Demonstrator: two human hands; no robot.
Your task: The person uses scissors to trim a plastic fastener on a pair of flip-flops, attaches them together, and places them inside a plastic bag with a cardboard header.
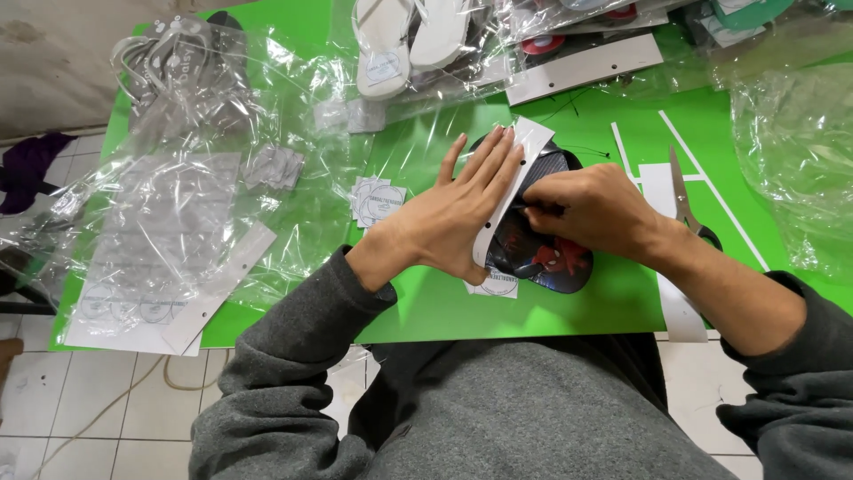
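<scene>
A dark flip-flop (pixel 542 253) with a red printed figure lies near the front edge of the green tabletop (pixel 426 307), just ahead of the person's grey-clad body. A white card strip (pixel 511 173) with punched holes lies across its top, running slantwise from the upper right down to the lower left. The left hand (pixel 458 209) is spread flat, fingers straight and together, pressing the card strip down onto the flip-flop; it grips nothing. The right hand (pixel 591 209) sits on the right side of the flip-flop with fingers curled in tight and fingertips pinched at the edge of the card strip; whatever small thing they pinch is too small to tell. A round white sticker (pixel 496 284) peeks out from under the flip-flop's near edge, and more round stickers (pixel 375 200) lie in a small heap just left of the left hand. Scissors (pixel 684 200) rest to the right of the right hand, beside thin white paper strips (pixel 662 182). Further left, clear plastic bags (pixel 169 231) are spread over the tabletop, one with a white card header. At the far edge lie white flip-flops (pixel 409 44) in clear wrap, and more crumpled clear plastic (pixel 791 151) is piled at the right.
</scene>
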